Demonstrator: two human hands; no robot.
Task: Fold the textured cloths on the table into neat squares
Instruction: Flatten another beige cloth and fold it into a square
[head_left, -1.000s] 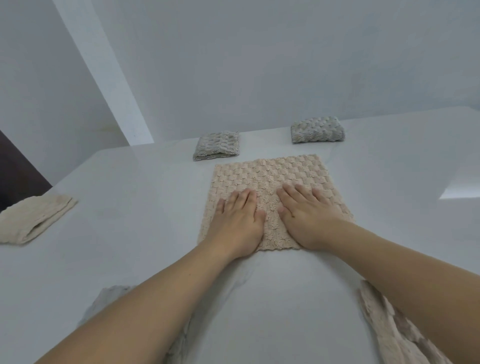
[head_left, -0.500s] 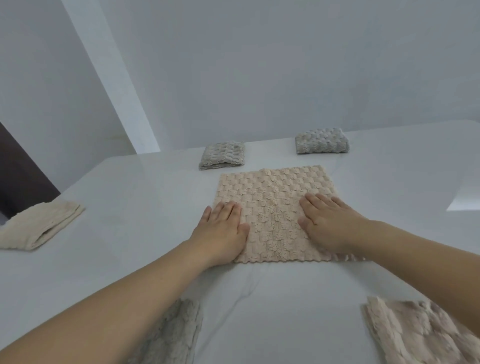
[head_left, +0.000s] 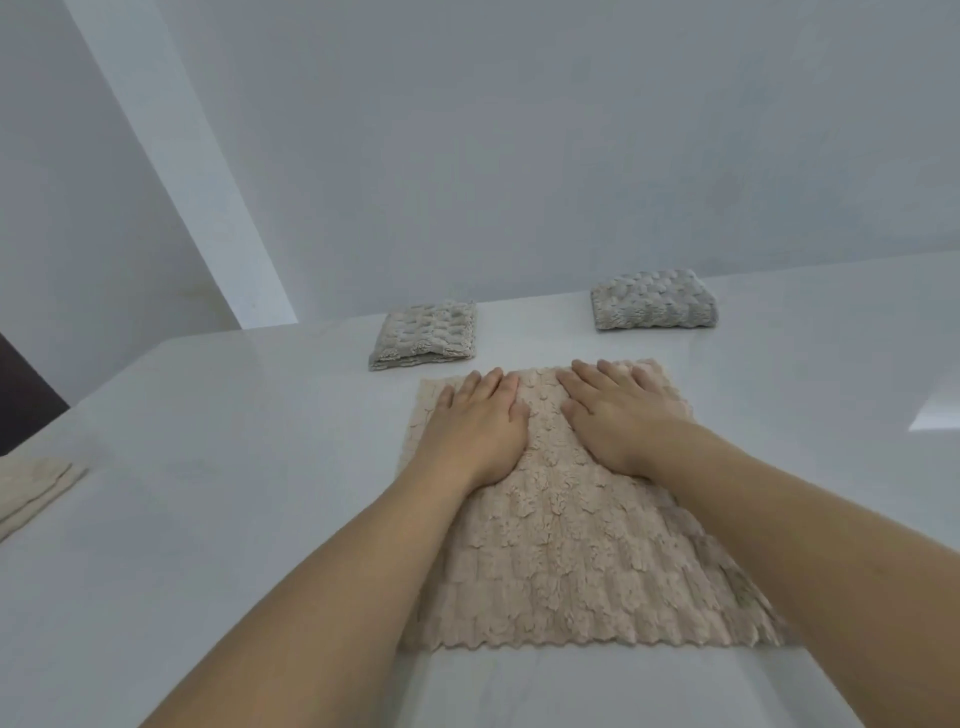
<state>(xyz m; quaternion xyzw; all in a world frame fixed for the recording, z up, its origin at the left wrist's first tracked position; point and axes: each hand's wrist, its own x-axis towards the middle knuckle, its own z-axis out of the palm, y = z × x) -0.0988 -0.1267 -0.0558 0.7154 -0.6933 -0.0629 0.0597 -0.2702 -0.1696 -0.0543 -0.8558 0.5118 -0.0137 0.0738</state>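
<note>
A beige textured cloth (head_left: 566, 561) lies spread flat on the white table (head_left: 234, 467) in front of me. My left hand (head_left: 478, 426) presses flat on the cloth's far left part, fingers straight and pointing away from me. My right hand (head_left: 618, 410) lies flat beside it on the far right part, fingertips near the cloth's far edge. Both forearms cross over the cloth's near half.
Two folded grey textured cloths sit beyond the beige one: one (head_left: 423, 335) at the far left, one (head_left: 654, 300) at the far right. A folded cream cloth (head_left: 31, 491) lies at the table's left edge. A pale wall rises behind the table.
Both hands slid from the near part of the beige cloth to its far edge and came closer together. The view moved forward; the loose cloths near me are out of sight.
</note>
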